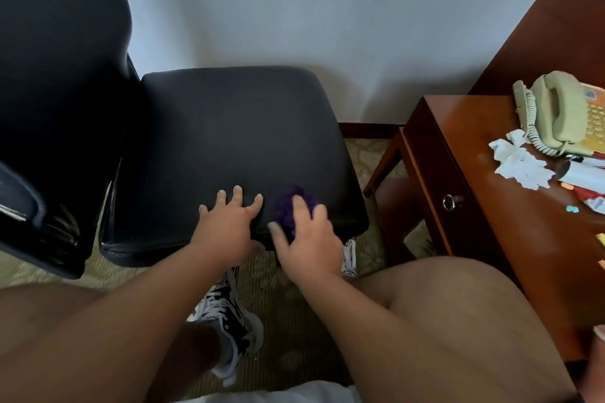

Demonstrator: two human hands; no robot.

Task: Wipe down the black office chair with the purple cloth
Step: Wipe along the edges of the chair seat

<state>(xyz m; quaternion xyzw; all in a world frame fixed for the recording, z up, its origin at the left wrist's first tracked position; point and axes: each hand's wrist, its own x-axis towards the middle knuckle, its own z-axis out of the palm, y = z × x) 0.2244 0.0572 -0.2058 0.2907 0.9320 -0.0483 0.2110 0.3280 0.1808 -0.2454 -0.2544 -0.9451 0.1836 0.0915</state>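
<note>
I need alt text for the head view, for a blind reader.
A person's right hand presses a purple cloth onto the near edge of a black office chair seat; the left hand rests flat beside it. A wooden desk with a telephone stands to the right.

Most of purple cloth (288, 209) hidden under right hand (311, 239); both motion-blurred. Black chair (209, 154): backrest (59, 59) cut off at top & left edges, base hidden below seat (248, 108). Telephone (556, 111) cut by right edge. Far shoe (349, 255) mostly behind seat. Small bits (571, 208) on surface (474, 134) too small to ID.
</note>
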